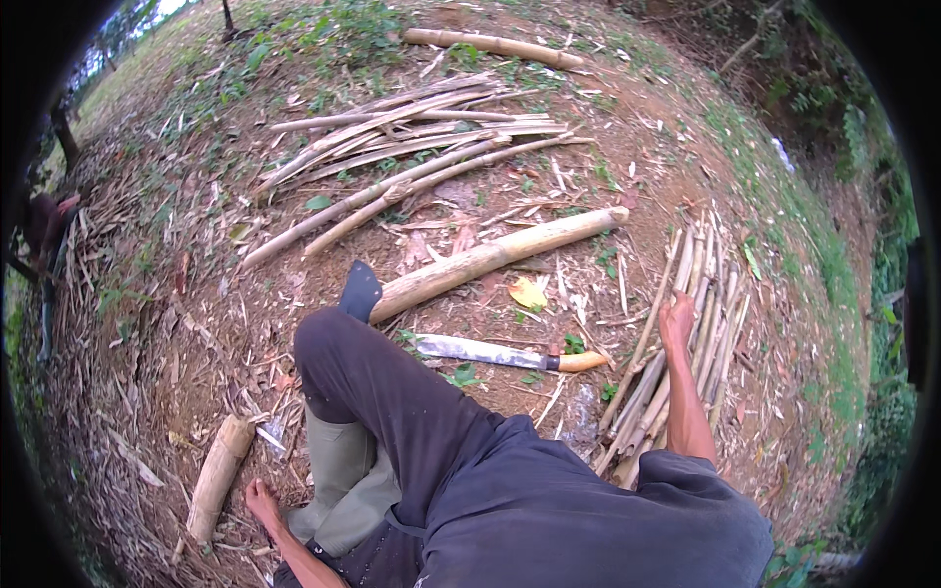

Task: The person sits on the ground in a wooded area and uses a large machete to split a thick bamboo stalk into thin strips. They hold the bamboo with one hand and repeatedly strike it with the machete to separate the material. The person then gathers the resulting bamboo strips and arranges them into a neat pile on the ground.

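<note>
The right hand (676, 318) is laid flat, fingers extended, on a bundle of split bamboo strips (676, 363) lying on the ground at the person's right side; nothing is seen pinched. The left hand (261, 502) is pressed to the ground at the lower left, fingers apparently spread, just beside a short bamboo piece (218, 478); no grip is shown. Between the hands, ahead of the bent knee, a machete (500, 354) with a pale handle lies unheld on the soil. Beyond it a thick bamboo pole (490, 257) rests under the foot. Farther out, a pile of long split lengths (412, 147) is noted. The step is judged to be sorting or gathering of strips; a closing grasp on the bundle would be required next.
</note>
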`<action>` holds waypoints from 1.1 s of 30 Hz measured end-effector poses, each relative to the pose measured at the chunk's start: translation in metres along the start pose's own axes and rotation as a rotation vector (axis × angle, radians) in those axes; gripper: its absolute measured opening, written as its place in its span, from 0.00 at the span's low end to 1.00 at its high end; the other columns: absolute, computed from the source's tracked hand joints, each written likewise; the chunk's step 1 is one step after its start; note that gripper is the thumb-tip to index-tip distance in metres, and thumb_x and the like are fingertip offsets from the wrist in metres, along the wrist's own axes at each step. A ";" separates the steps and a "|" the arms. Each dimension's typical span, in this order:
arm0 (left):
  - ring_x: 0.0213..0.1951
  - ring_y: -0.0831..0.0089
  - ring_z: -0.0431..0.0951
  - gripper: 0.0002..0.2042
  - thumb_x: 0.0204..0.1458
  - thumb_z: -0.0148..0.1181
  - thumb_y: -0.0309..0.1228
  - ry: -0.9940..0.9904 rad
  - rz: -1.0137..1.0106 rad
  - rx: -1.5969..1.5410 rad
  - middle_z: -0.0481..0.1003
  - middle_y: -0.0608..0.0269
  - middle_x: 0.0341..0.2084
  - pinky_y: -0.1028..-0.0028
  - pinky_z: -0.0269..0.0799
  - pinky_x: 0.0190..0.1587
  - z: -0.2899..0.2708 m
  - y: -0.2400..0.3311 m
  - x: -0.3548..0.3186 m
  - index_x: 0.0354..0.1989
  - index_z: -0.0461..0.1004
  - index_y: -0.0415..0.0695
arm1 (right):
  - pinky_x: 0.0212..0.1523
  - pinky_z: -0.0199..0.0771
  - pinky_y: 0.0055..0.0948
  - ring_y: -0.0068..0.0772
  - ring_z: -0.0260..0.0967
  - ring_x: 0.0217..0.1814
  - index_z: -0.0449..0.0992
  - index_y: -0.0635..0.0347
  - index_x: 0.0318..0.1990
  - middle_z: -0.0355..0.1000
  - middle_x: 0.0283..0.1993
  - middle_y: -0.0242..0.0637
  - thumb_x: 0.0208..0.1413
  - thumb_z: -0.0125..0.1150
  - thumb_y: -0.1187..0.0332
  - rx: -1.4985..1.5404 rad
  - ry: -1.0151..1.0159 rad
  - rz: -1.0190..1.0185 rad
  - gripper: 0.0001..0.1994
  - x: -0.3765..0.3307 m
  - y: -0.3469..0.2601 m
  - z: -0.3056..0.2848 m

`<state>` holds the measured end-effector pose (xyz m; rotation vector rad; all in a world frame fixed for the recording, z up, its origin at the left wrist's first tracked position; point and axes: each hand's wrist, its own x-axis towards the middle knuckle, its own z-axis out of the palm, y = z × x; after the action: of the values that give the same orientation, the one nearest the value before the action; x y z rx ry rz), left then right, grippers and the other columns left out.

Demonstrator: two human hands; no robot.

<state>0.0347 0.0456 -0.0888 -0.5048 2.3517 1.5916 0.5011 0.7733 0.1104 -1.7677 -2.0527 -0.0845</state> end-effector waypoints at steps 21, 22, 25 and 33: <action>0.23 0.76 0.74 0.11 0.60 0.53 0.30 0.043 -0.023 0.094 0.73 0.62 0.26 0.77 0.70 0.24 0.020 0.014 -0.014 0.44 0.72 0.34 | 0.33 0.77 0.56 0.46 0.73 0.32 0.67 0.62 0.46 0.70 0.41 0.46 0.50 0.59 0.65 1.283 -0.766 0.756 0.18 -0.069 -0.572 0.338; 0.23 0.76 0.73 0.11 0.60 0.53 0.30 0.032 -0.003 0.084 0.72 0.63 0.26 0.77 0.70 0.24 0.023 0.019 -0.013 0.44 0.71 0.35 | 0.33 0.77 0.55 0.44 0.73 0.32 0.67 0.62 0.44 0.70 0.40 0.45 0.49 0.58 0.65 1.387 -0.717 0.763 0.16 -0.063 -0.563 0.326; 0.23 0.77 0.73 0.11 0.61 0.53 0.31 -0.003 0.013 0.015 0.72 0.63 0.25 0.78 0.69 0.23 0.035 0.033 -0.005 0.44 0.71 0.35 | 0.31 0.80 0.46 0.38 0.71 0.29 0.66 0.64 0.37 0.67 0.32 0.40 0.51 0.55 0.67 1.829 -0.574 0.830 0.10 -0.038 -0.521 0.256; 0.25 0.81 0.68 0.11 0.61 0.53 0.34 -0.025 0.060 -0.066 0.68 0.70 0.25 0.79 0.66 0.24 0.022 0.010 0.013 0.46 0.72 0.40 | 0.20 0.76 0.37 0.32 0.66 0.24 0.67 0.65 0.33 0.65 0.25 0.39 0.56 0.49 0.71 1.668 -0.596 0.683 0.06 -0.030 -0.319 0.033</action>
<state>0.0186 0.0677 -0.0935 -0.4292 2.3230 1.6965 0.1897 0.6966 0.1428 -1.1193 -0.8124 1.8620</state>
